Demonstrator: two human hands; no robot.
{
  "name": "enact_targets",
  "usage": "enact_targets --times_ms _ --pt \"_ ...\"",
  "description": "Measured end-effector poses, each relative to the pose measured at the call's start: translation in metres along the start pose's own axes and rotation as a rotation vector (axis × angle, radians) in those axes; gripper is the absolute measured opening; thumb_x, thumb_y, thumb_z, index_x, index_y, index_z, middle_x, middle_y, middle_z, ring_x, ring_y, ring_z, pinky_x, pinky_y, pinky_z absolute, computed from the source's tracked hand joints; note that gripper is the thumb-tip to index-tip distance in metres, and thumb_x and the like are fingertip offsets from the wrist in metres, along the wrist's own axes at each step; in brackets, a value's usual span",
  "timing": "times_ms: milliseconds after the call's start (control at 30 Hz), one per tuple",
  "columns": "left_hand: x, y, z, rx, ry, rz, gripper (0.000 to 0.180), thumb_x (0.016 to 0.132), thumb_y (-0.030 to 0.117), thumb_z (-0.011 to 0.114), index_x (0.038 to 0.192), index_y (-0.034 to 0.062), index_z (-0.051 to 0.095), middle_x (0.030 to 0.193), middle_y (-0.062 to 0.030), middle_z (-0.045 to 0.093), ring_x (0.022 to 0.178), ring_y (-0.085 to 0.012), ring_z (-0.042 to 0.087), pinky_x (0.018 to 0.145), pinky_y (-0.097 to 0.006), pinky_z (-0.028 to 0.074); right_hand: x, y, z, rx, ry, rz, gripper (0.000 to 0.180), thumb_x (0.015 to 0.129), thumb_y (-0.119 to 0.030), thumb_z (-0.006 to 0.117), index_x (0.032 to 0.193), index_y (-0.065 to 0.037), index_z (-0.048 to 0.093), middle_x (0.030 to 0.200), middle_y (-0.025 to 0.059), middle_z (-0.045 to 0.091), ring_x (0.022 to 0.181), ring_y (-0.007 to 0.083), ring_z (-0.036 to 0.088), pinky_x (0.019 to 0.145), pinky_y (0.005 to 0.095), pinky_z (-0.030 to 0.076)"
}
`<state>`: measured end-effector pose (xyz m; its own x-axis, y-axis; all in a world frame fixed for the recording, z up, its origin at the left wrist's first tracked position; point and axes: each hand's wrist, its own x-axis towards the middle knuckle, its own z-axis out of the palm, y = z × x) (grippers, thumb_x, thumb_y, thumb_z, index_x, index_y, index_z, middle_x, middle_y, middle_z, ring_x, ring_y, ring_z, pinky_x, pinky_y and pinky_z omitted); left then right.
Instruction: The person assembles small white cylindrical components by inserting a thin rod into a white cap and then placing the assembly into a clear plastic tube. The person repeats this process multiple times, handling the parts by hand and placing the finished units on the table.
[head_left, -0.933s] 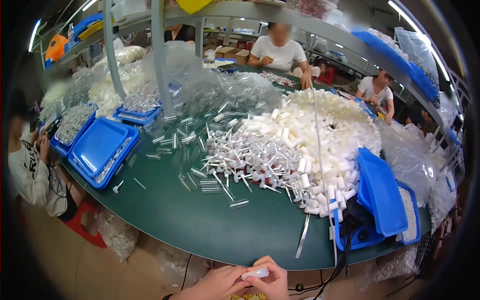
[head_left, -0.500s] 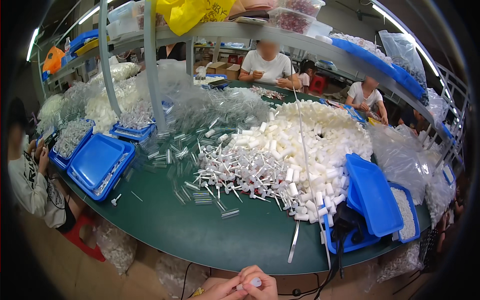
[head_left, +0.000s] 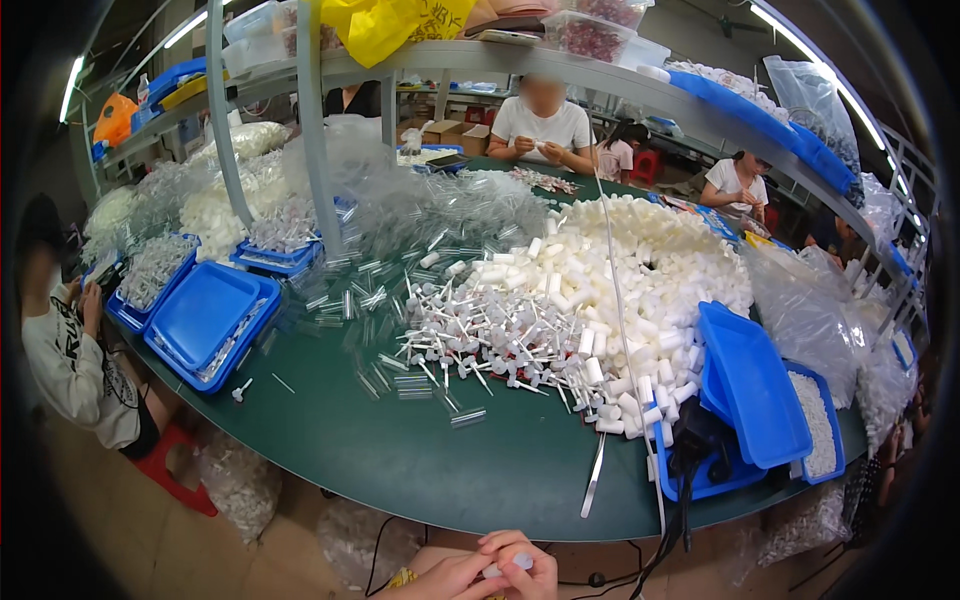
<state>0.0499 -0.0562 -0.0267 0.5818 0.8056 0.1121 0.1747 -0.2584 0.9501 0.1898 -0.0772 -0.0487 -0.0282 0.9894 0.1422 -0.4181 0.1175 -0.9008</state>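
green table ahead, left hand and right hand hold a whitish piece.

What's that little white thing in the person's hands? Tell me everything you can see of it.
The small white piece looks smooth and slightly translucent, perhaps plastic, with a rounded end showing toward the right. Fingers of the left hand and right hand close around it, hiding much of its shape, so its full outline can't be made out. It is held on the person's side of the green table.
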Motion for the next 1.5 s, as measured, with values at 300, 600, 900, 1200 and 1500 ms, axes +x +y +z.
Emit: enact_targets --times_ms 300,600,900,1200,1500 --pt "0.002 -0.02 0.01 -0.076 -0.063 -0.151 0.029 0.089 0.024 0.052 0.102 -0.0017 0.052 0.083 -0.0174 0.059 0.075 -0.0295 0.06 0.064 -0.034 0.045 0.005 0.02 -0.014 0.251 -0.068 -0.014 0.024 0.091 -0.021 0.044 0.097 0.001 0.05 0.101 0.0221 0.055 0.1 0.0302 0.052 0.089 0.0421 0.04" --pt "0.004 -0.024 0.026 -0.376 0.004 -0.266 0.031 0.092 0.017 0.047 0.114 -0.004 0.044 0.095 -0.0154 0.056 0.087 -0.0222 0.058 0.075 -0.03 0.045 0.003 0.02 -0.01 0.249 -0.019 0.12 0.027 0.093 -0.019 0.034 0.101 0.001 0.05 0.114 0.0236 0.052 0.103 0.0273 0.051 0.091 0.0368 0.039" --pt "0.006 -0.016 0.021 -0.421 -0.053 -0.233 0.031 0.094 0.018 0.041 0.118 -0.002 0.042 0.102 -0.0147 0.053 0.093 -0.0216 0.054 0.078 -0.032 0.042 0.002 0.026 -0.016 0.297 -0.056 0.151 0.037 0.09 -0.028 0.033 0.102 0.001 0.053 0.114 0.0225 0.053 0.091 0.0208 0.055 0.077 0.031 0.046" --pt "0.008 -0.026 0.02 -0.507 -0.149 -0.335 0.029 0.095 0.021 0.037 0.114 -0.0003 0.043 0.085 -0.0069 0.048 0.078 -0.016 0.048 0.07 -0.029 0.041 0.003 0.025 -0.02 0.197 -0.07 0.259 0.036 0.09 -0.028 0.035 0.101 0.001 0.053 0.111 0.0211 0.055 0.089 0.0209 0.055 0.078 0.0314 0.046" --pt "0.004 -0.043 0.025 -0.833 -0.089 -0.535 0.034 0.096 0.027 0.028 0.103 0.002 0.049 0.072 -0.0012 0.044 0.068 -0.0087 0.043 0.063 -0.023 0.038 -0.003 0.04 -0.011 0.406 -0.026 0.418 0.045 0.086 -0.033 0.04 0.106 0.006 0.048 0.103 0.0258 0.056 0.091 0.0272 0.059 0.081 0.0343 0.048"
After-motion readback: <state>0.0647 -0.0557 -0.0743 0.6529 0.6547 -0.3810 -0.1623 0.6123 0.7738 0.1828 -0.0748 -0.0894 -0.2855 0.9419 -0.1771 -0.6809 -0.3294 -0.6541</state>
